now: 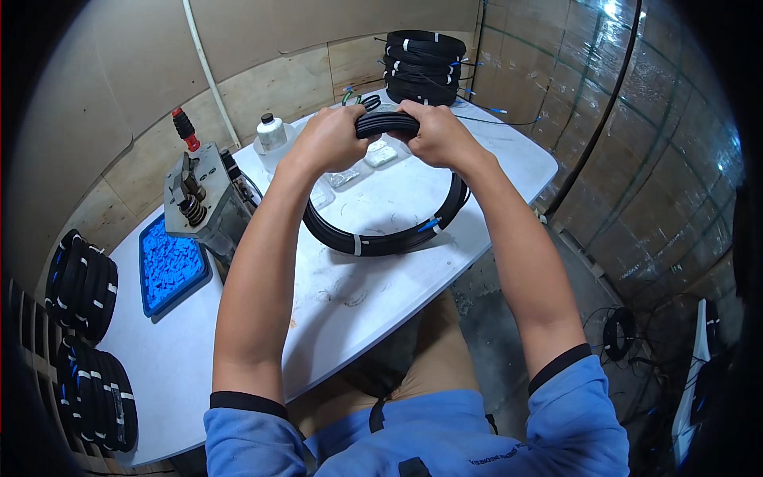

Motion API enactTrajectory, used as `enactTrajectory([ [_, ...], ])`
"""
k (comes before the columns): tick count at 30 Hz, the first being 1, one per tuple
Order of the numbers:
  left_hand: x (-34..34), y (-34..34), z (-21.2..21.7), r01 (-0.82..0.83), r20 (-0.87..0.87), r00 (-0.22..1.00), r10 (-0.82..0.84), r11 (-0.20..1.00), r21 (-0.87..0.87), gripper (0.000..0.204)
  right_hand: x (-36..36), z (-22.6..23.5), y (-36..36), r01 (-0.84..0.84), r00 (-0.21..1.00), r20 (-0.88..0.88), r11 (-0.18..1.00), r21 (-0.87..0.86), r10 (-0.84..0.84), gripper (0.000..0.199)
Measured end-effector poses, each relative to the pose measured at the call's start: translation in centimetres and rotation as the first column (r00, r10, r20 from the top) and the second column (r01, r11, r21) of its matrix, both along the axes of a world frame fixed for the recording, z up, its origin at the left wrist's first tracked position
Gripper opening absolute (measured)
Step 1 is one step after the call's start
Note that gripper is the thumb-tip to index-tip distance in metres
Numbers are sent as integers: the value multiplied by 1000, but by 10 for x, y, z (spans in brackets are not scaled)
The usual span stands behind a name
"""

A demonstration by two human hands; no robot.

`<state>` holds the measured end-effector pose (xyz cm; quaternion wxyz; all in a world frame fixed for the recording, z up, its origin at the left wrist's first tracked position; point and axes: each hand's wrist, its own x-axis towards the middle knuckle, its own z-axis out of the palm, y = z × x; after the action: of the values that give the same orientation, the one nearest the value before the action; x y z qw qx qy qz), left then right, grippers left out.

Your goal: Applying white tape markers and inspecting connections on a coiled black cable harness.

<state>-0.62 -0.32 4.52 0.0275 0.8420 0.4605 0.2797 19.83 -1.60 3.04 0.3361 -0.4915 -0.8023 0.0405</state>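
A coil of black cable (334,236) is held up at its far side by both my hands, while its near side hangs low over the white table. My left hand (334,137) is wrapped round the top of the coil on the left. Just to the right, my right hand (435,135) grips the same bundle, with a short stretch of cable showing between the two. White tape binds the near side of the coil, and a blue connector (429,225) shows beside it. My fingers' undersides are partly hidden.
On the white table (334,302) stand a metal press (208,191), a blue tray (151,308) of small blue pieces, a white bottle (272,132) and clear containers (381,153). Stacked black coils (425,67) rise at the back; more coils (83,286) lie at the left edge.
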Motion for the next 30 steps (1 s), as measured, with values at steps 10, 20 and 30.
enactTrajectory([
  [10, -7, 8, 5, 25, -16, 1000, -24, 999, 24, 24, -5, 5, 2, 14, 996, 82, 999, 35, -17, 22],
  [20, -5, 6, 7, 15, 2, 1000, -15, 998, 67, 22, 1, 4, 26, -73, 982, 183, 984, 161, 43, 24],
  [30, 7, 16, 6, -27, -39, 999, 26, 1000, -9, 20, 7, 2, 20, -68, 996, 67, 997, 25, 66, 25],
])
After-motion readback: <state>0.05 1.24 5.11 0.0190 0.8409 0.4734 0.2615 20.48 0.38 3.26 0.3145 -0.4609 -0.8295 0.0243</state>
